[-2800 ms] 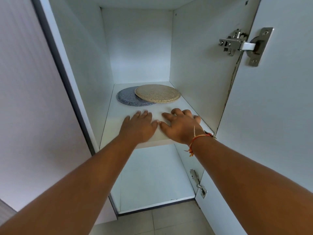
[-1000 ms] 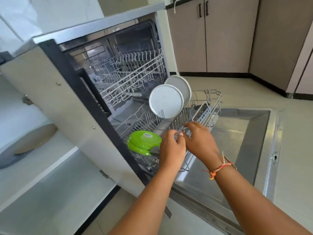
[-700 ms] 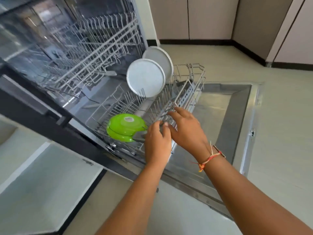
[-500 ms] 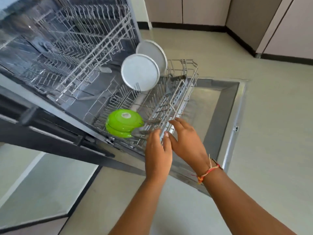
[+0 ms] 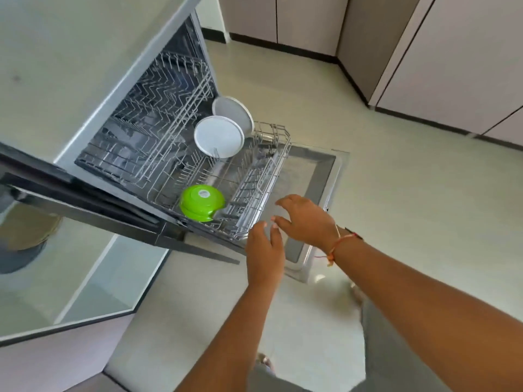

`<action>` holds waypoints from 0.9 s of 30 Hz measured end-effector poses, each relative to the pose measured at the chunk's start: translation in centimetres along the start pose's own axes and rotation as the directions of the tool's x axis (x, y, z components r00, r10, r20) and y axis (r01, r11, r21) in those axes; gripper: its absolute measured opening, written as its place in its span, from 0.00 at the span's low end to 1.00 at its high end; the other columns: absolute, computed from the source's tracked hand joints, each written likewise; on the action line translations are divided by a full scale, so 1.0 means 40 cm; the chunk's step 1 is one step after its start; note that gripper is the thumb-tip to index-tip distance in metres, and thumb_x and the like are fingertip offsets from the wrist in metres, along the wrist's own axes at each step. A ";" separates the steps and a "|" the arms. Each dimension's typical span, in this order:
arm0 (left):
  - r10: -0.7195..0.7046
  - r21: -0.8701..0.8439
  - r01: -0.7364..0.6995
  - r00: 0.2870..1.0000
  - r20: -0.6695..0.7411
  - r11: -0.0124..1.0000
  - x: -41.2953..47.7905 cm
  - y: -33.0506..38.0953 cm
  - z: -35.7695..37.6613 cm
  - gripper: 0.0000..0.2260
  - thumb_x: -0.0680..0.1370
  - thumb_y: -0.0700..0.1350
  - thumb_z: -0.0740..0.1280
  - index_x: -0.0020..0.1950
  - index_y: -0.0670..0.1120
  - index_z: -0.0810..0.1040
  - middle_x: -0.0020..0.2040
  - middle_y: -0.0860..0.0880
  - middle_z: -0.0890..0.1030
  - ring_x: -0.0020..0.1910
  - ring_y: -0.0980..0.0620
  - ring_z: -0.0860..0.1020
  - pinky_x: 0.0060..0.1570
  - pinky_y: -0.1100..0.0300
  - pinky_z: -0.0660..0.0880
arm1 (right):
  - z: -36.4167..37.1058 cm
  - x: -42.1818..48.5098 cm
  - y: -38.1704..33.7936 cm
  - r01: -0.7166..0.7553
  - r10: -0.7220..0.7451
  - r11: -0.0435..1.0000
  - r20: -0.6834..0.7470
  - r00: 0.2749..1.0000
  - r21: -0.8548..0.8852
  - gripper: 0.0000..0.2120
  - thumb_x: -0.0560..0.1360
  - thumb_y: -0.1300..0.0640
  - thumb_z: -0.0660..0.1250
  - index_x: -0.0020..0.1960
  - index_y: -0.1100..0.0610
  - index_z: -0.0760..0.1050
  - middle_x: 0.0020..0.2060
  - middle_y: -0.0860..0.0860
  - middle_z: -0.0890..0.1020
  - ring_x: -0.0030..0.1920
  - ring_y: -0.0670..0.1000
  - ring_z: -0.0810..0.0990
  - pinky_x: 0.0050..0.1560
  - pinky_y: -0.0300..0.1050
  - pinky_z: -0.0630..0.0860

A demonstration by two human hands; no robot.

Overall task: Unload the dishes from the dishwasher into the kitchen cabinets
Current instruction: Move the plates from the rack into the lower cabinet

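Note:
The dishwasher stands open with its lower rack [image 5: 256, 190] pulled out over the dropped door [image 5: 314, 176]. Two pale round plates [image 5: 219, 135] stand on edge at the rack's far end, one behind the other. A green upturned bowl [image 5: 202, 202] sits at the rack's near end, with a grey utensil lying beside it. My left hand [image 5: 264, 253] hovers just off the rack's near corner, fingers apart, holding nothing. My right hand [image 5: 307, 219] is beside it over the door, fingers spread and empty, with a red thread on the wrist.
An open cabinet door [image 5: 113, 213] juts out at left, level with the rack's near end. Inside the cabinet [image 5: 70, 278] are round mats on a shelf. Closed cabinets [image 5: 452, 60] line the far wall across pale tiled floor [image 5: 410, 207].
Both hands left the cabinet shelf and came to the dishwasher rack. They touched the rack's near edge and have now drawn back from it, fingers apart. My view has risen.

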State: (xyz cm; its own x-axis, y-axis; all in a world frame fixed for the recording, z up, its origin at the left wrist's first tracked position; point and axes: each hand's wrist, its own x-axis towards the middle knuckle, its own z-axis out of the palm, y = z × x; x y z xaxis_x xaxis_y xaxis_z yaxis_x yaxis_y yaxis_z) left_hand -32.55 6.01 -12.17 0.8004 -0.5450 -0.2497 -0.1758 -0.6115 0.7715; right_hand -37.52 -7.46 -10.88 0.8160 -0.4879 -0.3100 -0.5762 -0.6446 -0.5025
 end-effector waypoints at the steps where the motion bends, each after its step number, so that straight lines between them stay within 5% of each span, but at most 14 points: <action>1: 0.002 0.015 -0.002 1.000 0.008 1.000 0.008 0.036 0.010 0.23 0.79 0.58 0.56 0.57 0.39 0.76 0.52 0.41 0.79 0.54 0.41 0.77 0.53 0.46 0.74 | -0.035 0.007 0.018 0.010 -0.010 1.000 0.009 1.000 -0.014 0.24 0.79 0.43 0.61 0.72 0.53 0.70 0.68 0.54 0.74 0.65 0.57 0.74 0.62 0.55 0.75; 9: -0.165 0.085 0.164 0.986 0.001 0.983 0.132 0.346 0.177 0.16 0.82 0.52 0.60 0.62 0.42 0.76 0.58 0.44 0.79 0.58 0.46 0.76 0.53 0.57 0.70 | -0.347 0.118 0.259 0.115 -0.098 0.991 0.221 0.970 -0.065 0.24 0.80 0.46 0.59 0.72 0.56 0.68 0.68 0.57 0.72 0.67 0.59 0.72 0.64 0.52 0.71; 12: -0.310 0.010 0.311 0.949 -0.062 0.950 0.152 0.448 0.209 0.13 0.83 0.49 0.60 0.57 0.39 0.76 0.52 0.44 0.77 0.53 0.45 0.76 0.46 0.61 0.64 | -0.458 0.162 0.320 0.151 -0.125 0.986 0.270 0.955 -0.077 0.23 0.81 0.46 0.59 0.71 0.57 0.69 0.67 0.57 0.73 0.65 0.59 0.73 0.63 0.52 0.72; 17: -0.392 -0.034 0.391 0.910 -0.139 0.920 0.228 0.550 0.215 0.14 0.82 0.48 0.60 0.43 0.40 0.73 0.39 0.40 0.73 0.41 0.41 0.74 0.40 0.51 0.67 | -0.574 0.275 0.331 0.187 -0.170 0.981 0.268 0.948 -0.040 0.21 0.80 0.47 0.60 0.67 0.59 0.72 0.62 0.59 0.77 0.60 0.60 0.77 0.57 0.50 0.75; 20: -0.382 -0.031 0.383 0.906 -0.181 0.923 0.302 0.563 0.198 0.15 0.83 0.49 0.58 0.37 0.46 0.66 0.32 0.49 0.68 0.36 0.51 0.67 0.33 0.55 0.62 | -0.594 0.358 0.310 0.207 -0.198 0.978 0.270 0.942 -0.005 0.20 0.80 0.48 0.61 0.66 0.59 0.73 0.61 0.59 0.78 0.61 0.60 0.77 0.58 0.50 0.75; 21: -0.392 -0.048 0.391 0.900 -0.189 0.919 0.325 0.565 0.190 0.16 0.83 0.49 0.57 0.38 0.44 0.67 0.32 0.47 0.69 0.34 0.45 0.68 0.32 0.54 0.64 | -0.599 0.381 0.302 0.213 -0.202 0.977 0.274 0.940 -0.011 0.20 0.80 0.47 0.61 0.66 0.59 0.74 0.61 0.59 0.78 0.60 0.60 0.77 0.58 0.51 0.76; 22: -0.397 -0.073 0.391 0.896 -0.200 0.918 0.356 0.556 0.184 0.17 0.83 0.50 0.57 0.40 0.39 0.70 0.34 0.43 0.71 0.45 0.60 0.62 0.34 0.52 0.66 | -0.601 0.408 0.293 0.219 -0.205 0.975 0.282 0.937 -0.019 0.20 0.80 0.48 0.61 0.65 0.59 0.74 0.61 0.60 0.78 0.60 0.60 0.77 0.58 0.52 0.76; 23: -0.404 -0.091 0.393 0.891 -0.206 0.915 0.388 0.545 0.181 0.19 0.83 0.50 0.58 0.42 0.35 0.72 0.36 0.39 0.72 0.56 0.51 0.65 0.36 0.49 0.69 | -0.603 0.431 0.285 0.225 -0.209 0.974 0.290 0.934 -0.023 0.19 0.80 0.48 0.62 0.66 0.59 0.73 0.61 0.60 0.78 0.60 0.60 0.77 0.59 0.52 0.75; 24: -0.406 -0.105 0.392 0.888 -0.215 0.914 0.425 0.532 0.177 0.19 0.83 0.50 0.58 0.43 0.35 0.72 0.36 0.38 0.72 0.53 0.38 0.72 0.36 0.48 0.69 | -0.601 0.460 0.276 0.233 -0.215 0.972 0.298 0.930 -0.026 0.19 0.80 0.50 0.62 0.67 0.58 0.73 0.61 0.60 0.77 0.61 0.60 0.77 0.59 0.51 0.74; 25: -0.414 -0.125 0.395 0.883 -0.220 0.910 0.462 0.524 0.171 0.18 0.83 0.50 0.58 0.42 0.37 0.71 0.34 0.40 0.72 0.32 0.46 0.67 0.35 0.49 0.68 | -0.596 0.489 0.268 0.246 -0.223 0.969 0.305 0.926 -0.036 0.19 0.80 0.51 0.62 0.68 0.57 0.72 0.61 0.60 0.77 0.61 0.60 0.77 0.59 0.50 0.73; 26: -0.423 -0.153 0.397 0.880 -0.217 0.905 0.502 0.508 0.171 0.16 0.83 0.50 0.59 0.44 0.37 0.72 0.36 0.40 0.73 0.48 0.58 0.63 0.35 0.50 0.68 | -0.588 0.518 0.263 0.260 -0.235 0.965 0.311 0.921 -0.042 0.19 0.80 0.51 0.62 0.68 0.57 0.72 0.61 0.60 0.77 0.61 0.60 0.77 0.59 0.50 0.73; 27: -0.452 -0.189 0.418 0.869 -0.201 0.888 0.553 0.492 0.170 0.16 0.82 0.50 0.60 0.50 0.37 0.74 0.41 0.40 0.76 0.55 0.33 0.74 0.39 0.50 0.70 | -0.575 0.558 0.255 0.268 -0.240 0.962 0.317 0.918 -0.049 0.19 0.80 0.51 0.62 0.68 0.56 0.72 0.61 0.59 0.77 0.60 0.60 0.77 0.58 0.50 0.73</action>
State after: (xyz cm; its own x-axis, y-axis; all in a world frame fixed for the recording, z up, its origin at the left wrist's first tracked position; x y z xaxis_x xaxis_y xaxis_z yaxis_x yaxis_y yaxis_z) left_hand -22.19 -21.98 -6.51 0.8902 -0.0821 -0.4482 0.2870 -0.6629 0.6915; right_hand -26.20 -38.45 -4.36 0.9014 -0.1064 -0.4197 -0.3375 -0.7798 -0.5273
